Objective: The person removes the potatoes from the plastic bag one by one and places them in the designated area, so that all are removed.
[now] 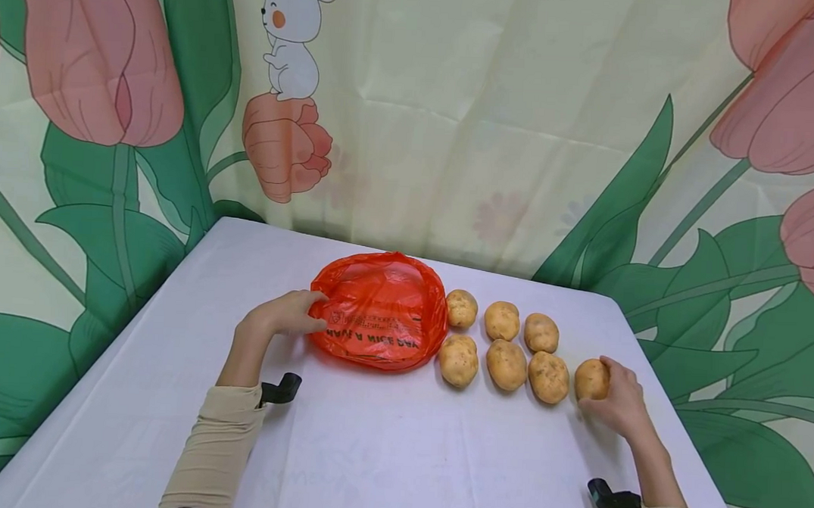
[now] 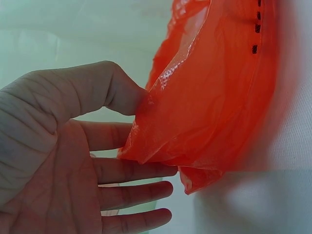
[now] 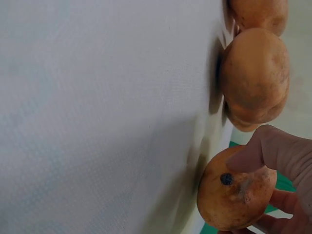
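A red plastic bag with dark printing lies spread in a rounded shape at the back middle of the table. My left hand is at its left side and pinches the bag's edge between thumb and index finger, the other fingers stretched out behind. At the right, my right hand grips a potato, its thumb across the near face. A dark spot shows on this potato in the right wrist view. Several more potatoes stand in two rows between bag and right hand, among them a front-row potato.
The nearest potatoes, such as the front-left potato, sit right at the bag's right edge. A white cloth covers the table. Behind it hangs a curtain printed with tulips and a rabbit.
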Demonstrator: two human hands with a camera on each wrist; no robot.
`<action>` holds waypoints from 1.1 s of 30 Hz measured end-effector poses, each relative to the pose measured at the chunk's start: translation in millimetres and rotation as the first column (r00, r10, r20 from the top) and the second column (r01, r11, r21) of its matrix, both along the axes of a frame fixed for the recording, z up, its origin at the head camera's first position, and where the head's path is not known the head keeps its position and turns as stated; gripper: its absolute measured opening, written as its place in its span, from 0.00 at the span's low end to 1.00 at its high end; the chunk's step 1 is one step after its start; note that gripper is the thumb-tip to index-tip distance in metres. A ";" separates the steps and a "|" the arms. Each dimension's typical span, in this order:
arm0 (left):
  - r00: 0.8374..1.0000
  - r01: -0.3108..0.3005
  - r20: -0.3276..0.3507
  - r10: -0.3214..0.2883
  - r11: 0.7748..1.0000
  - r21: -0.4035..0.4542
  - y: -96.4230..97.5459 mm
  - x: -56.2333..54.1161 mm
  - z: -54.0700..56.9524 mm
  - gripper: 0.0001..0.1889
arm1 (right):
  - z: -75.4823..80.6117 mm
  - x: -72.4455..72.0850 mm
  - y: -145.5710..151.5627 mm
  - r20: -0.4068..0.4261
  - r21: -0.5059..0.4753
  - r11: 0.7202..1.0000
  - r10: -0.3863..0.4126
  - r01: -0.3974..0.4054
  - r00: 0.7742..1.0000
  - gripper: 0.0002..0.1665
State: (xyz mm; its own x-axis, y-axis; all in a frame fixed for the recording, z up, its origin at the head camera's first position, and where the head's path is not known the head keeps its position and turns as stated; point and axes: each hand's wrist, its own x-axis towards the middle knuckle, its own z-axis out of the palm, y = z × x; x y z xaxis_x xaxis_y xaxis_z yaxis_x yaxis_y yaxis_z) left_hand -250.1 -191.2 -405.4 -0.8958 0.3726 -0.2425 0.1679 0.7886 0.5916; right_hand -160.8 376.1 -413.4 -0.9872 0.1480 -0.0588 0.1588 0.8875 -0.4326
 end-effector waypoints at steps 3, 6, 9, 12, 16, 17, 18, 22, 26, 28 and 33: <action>1.000 -0.005 0.012 0.005 1.000 0.002 0.0 0.4 -0.5 0.32 | -0.6 -2.2 -0.9 0.019 0.008 1.000 -0.006 0.006 1.000 0.60; 1.000 -0.013 0.021 0.012 1.000 0.005 0.1 0.1 -1.1 0.32 | -0.4 -4.5 -2.3 0.031 0.022 1.000 -0.008 0.008 0.999 0.61; 1.000 -0.002 0.013 0.002 1.000 0.006 0.1 -0.3 -0.7 0.32 | 0.0 -6.4 -4.1 0.034 0.037 0.999 -0.003 0.002 0.999 0.61; 1.000 0.013 0.003 -0.013 1.000 0.010 0.2 -0.9 -0.4 0.32 | 0.4 -8.0 -5.2 0.037 0.048 0.999 0.002 -0.004 0.999 0.61; 1.000 0.021 -0.001 -0.021 1.000 0.011 0.9 -2.1 -0.6 0.32 | 1.9 -8.9 -5.7 0.044 0.051 0.999 0.001 -0.003 0.999 0.60; 1.000 0.021 -0.001 -0.021 1.000 0.010 1.3 -2.3 -0.5 0.32 | 2.1 -9.1 -5.7 0.045 0.050 0.999 0.000 -0.002 0.999 0.60; 1.000 0.022 -0.003 -0.022 1.000 0.007 1.5 -2.5 -0.4 0.32 | 2.1 -9.3 -5.6 0.046 0.048 0.999 0.000 -0.002 0.999 0.60; 1.000 0.016 0.000 -0.016 1.000 -0.001 2.7 -2.3 0.8 0.32 | 0.3 -8.5 -4.7 0.042 0.040 0.999 0.003 -0.005 0.999 0.60; 1.000 0.010 0.008 -0.010 1.000 0.002 3.3 -1.9 1.3 0.32 | -3.0 -6.5 -4.1 0.029 0.030 1.000 0.008 -0.009 1.000 0.60; 1.000 0.008 0.011 -0.008 1.000 0.004 3.4 -1.7 1.0 0.32 | -4.0 -6.2 -4.2 0.024 0.026 1.000 0.006 -0.007 1.000 0.60; 1.000 0.004 0.012 -0.004 1.000 0.002 3.4 -1.1 0.5 0.32 | -4.9 -5.6 -6.3 0.014 0.023 1.000 -0.005 0.005 1.000 0.60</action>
